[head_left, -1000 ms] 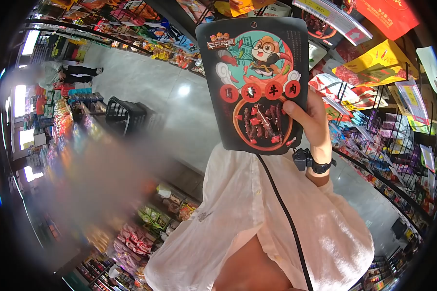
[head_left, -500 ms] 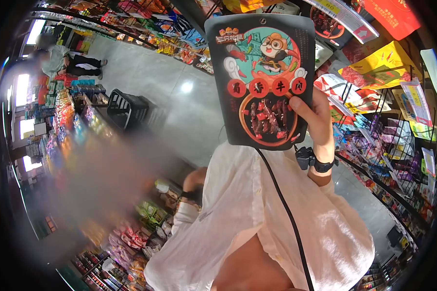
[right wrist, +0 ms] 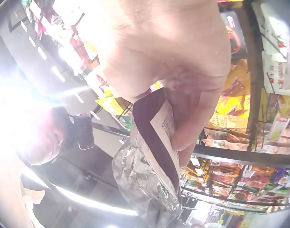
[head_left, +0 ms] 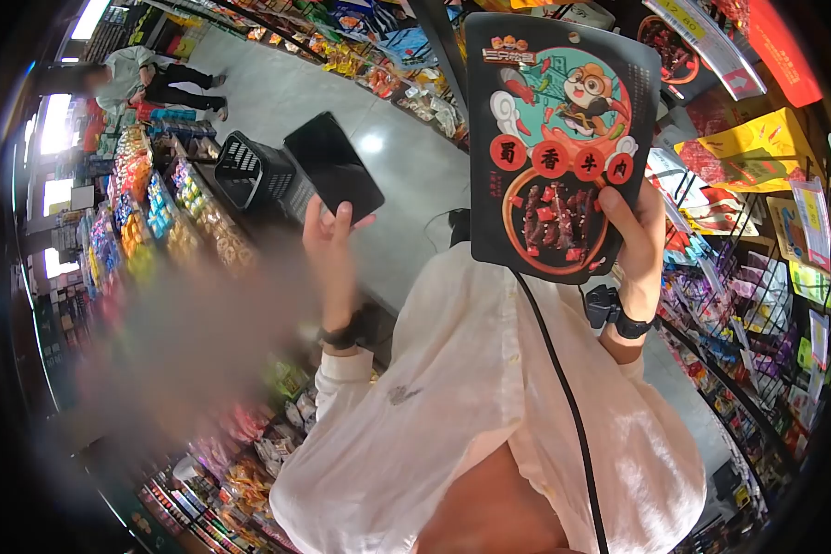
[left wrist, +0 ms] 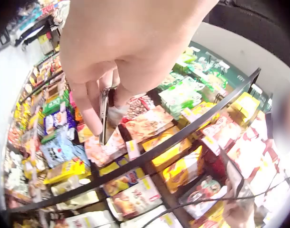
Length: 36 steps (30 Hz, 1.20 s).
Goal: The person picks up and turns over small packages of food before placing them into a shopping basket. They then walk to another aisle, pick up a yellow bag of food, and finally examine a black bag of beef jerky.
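Observation:
A black pouch of beef snack (head_left: 549, 120), printed with a cartoon squirrel and a bowl of meat strips, is upright in front of the chest. My right hand (head_left: 640, 235) grips its right edge, thumb across the printed front. The right wrist view catches the pouch (right wrist: 147, 156) from the side, its silvery back bulging. To the left, my left hand (head_left: 330, 254) holds a smartphone (head_left: 335, 166), its dark face turned up. Seen edge-on in the left wrist view, the phone (left wrist: 104, 116) is between the thumb and fingers.
Racks of bagged snacks (head_left: 743, 138) with price tags crowd the right side. A black shopping basket (head_left: 249, 175) sits on the grey floor (head_left: 406, 194). Another person (head_left: 148, 78) stands in the aisle at upper left. A black cable (head_left: 558, 388) hangs down my shirt.
My left hand has come up into view from the lower left with the smartphone. The pouch in my right hand has shifted rightward in the head view.

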Motion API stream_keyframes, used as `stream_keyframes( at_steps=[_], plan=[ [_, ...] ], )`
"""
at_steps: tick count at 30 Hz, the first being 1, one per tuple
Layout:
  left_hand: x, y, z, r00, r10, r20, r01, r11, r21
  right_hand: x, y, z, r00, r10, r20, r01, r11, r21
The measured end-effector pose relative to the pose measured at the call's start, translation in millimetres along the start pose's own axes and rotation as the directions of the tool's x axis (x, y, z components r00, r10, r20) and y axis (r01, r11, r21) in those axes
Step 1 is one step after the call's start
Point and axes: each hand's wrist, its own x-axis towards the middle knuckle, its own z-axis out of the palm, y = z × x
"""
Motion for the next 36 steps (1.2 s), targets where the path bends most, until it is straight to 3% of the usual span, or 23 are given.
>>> stream_keyframes(
  at_steps=[3,7,10,13,28,31,32,34,35,36],
  plan=[
    [-3,21,17,0.998,-0.032,0.051,0.036,0.996,-0.082,-2,-3,3,0.999,-0.032,-0.042,0.032,0.999,-0.002],
    [-5,22,23,0.995,0.053,0.089,-0.043,0.993,-0.113,-2,-11,15,0.99,-0.029,-0.135,0.031,0.999,0.013],
    [-9,35,29,0.99,0.089,0.113,-0.074,0.988,-0.132,-2,-8,12,0.992,-0.04,-0.12,0.04,0.999,0.002],
    [-14,45,32,0.985,0.106,0.136,-0.089,0.988,-0.129,-3,-2,-6,0.999,-0.043,0.023,0.043,0.999,0.002],
    [-34,70,37,0.986,0.07,0.15,-0.046,0.986,-0.159,-3,1,-7,1.0,-0.021,0.019,0.021,1.0,0.019],
    [-23,23,9,0.971,-0.044,0.236,0.016,0.993,0.121,-2,-2,-7,0.998,-0.05,0.03,0.05,0.999,-0.005],
    [-27,20,-4,0.952,-0.232,0.201,0.095,0.845,0.526,-3,-1,-6,0.998,-0.063,0.013,0.063,0.998,0.021],
    [-32,-48,-49,0.841,-0.338,0.422,-0.271,0.413,0.87,-2,4,-12,0.998,-0.046,0.037,0.047,0.999,-0.015],
    [-42,-105,-85,0.699,-0.213,0.683,-0.604,0.335,0.723,-3,5,-16,0.998,-0.035,0.046,0.037,0.999,-0.034],
    [-63,-179,-132,0.558,0.056,0.828,-0.75,0.463,0.473,-4,-1,-11,0.999,-0.026,0.037,0.026,1.0,-0.007]
  ],
)
